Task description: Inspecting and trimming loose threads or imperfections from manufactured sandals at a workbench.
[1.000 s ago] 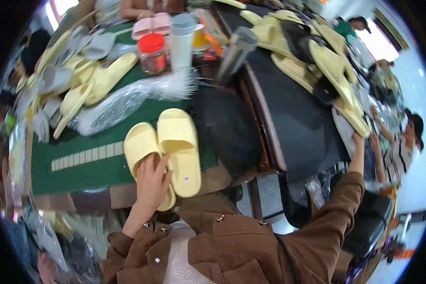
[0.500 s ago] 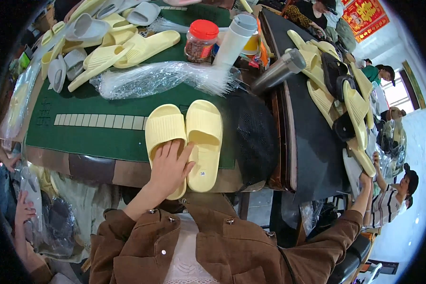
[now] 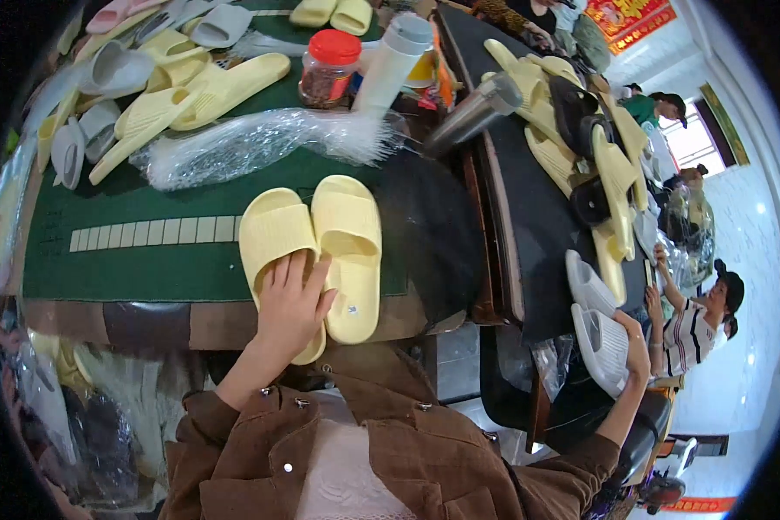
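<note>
A pair of pale yellow slide slippers stands side by side on the green mat (image 3: pixel 147 277). My left hand (image 3: pixel 288 299) lies on the left slipper (image 3: pixel 277 230). Its fingers reach flat into the foot opening under the strap, and the thumb sticks out toward the right slipper (image 3: pixel 354 303). Off to the right, past the dark table's near edge, my right hand (image 3: pixel 637 351) grips a grey ribbed slipper (image 3: pixel 602 351). A second grey slipper (image 3: pixel 589 279) touches it; whether my hand holds that one too I cannot tell.
Yellow and grey slippers (image 3: pixel 234 87) pile up at the far left behind clear plastic ties (image 3: pixel 251 152). A red-lidded jar (image 3: pixel 329 69) and a white bottle (image 3: pixel 394 65) stand behind; a steel tumbler (image 3: pixel 477 113) leans right. More slippers (image 3: pixel 620 173) cover the dark table near a co-worker (image 3: pixel 702 321).
My right hand has drawn back toward me from the right table's slippers, bringing grey slippers along. The view has shifted slightly; my left hand stays on the yellow slipper.
</note>
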Action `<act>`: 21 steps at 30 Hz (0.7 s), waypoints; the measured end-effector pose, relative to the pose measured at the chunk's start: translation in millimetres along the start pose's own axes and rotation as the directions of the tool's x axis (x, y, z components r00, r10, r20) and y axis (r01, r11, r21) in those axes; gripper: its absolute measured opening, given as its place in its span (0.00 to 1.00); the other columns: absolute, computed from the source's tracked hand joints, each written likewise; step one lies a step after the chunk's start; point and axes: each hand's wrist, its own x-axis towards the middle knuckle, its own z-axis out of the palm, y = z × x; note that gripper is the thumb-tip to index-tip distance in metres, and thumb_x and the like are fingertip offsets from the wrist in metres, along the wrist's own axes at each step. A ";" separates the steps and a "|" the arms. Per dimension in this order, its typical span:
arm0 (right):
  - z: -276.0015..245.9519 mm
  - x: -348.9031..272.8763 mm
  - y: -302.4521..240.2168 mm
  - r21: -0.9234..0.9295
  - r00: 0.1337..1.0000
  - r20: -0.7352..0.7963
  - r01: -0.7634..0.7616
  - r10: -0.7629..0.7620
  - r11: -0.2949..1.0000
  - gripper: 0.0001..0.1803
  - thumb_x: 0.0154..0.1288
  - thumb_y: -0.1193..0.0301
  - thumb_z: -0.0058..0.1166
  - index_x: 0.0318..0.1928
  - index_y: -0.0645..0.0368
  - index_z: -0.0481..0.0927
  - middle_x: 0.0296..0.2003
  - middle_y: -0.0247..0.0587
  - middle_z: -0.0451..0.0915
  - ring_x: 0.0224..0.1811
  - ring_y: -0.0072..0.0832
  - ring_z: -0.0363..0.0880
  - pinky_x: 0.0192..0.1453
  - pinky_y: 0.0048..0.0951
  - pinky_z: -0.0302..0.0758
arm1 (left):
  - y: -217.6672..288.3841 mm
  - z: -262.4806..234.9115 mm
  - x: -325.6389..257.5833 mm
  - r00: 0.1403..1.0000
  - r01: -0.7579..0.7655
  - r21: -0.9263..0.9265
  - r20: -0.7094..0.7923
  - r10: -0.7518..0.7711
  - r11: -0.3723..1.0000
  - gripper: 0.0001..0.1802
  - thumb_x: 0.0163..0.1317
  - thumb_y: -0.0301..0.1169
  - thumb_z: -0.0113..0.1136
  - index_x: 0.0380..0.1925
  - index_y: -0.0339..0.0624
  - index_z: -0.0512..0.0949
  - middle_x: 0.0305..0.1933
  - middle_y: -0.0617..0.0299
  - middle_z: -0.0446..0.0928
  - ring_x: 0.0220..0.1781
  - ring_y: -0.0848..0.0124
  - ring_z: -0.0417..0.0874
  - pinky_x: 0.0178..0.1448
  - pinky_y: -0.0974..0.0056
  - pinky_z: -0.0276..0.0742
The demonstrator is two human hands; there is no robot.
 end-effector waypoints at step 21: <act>103.9 113.9 -90.9 -0.086 0.921 -0.347 0.155 -0.176 0.984 0.14 0.51 0.78 0.48 0.40 0.64 0.77 0.37 0.58 0.78 0.44 0.50 0.76 0.47 0.38 0.70 | -2.9 0.4 -3.6 0.999 0.034 0.065 0.030 -0.036 0.997 0.28 0.55 0.37 0.60 0.56 0.44 0.69 0.52 0.48 0.68 0.55 0.52 0.68 0.56 0.51 0.64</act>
